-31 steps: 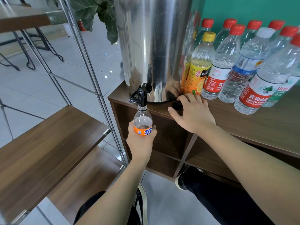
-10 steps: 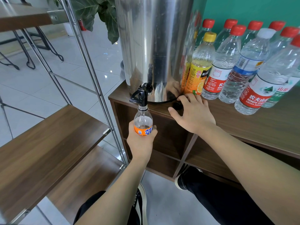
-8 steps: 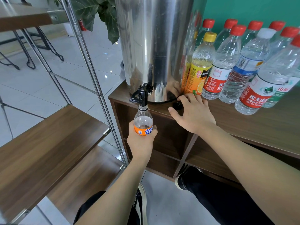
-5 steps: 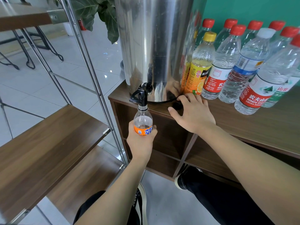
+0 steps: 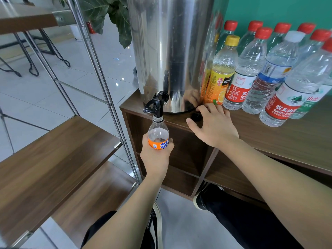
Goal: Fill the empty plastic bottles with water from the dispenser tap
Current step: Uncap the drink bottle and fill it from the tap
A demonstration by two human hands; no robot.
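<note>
A tall steel water dispenser [image 5: 170, 47] stands on the corner of a brown cabinet [image 5: 287, 141]. Its black tap [image 5: 156, 105] juts over the cabinet's front edge. My left hand [image 5: 156, 157] grips a small clear bottle with an orange label [image 5: 158, 135] upright, its open mouth right under the tap spout. My right hand [image 5: 213, 126] rests flat on the cabinet top beside the dispenser's base, fingers spread, next to a small black cap [image 5: 196, 116]. Whether water is running I cannot tell.
Several capped bottles [image 5: 280, 76], one with a yellow cap and orange label [image 5: 221, 76], stand in rows right of the dispenser against a green wall. A metal-framed wooden shelf [image 5: 53, 159] is at the left. A leafy plant [image 5: 107, 13] is behind it.
</note>
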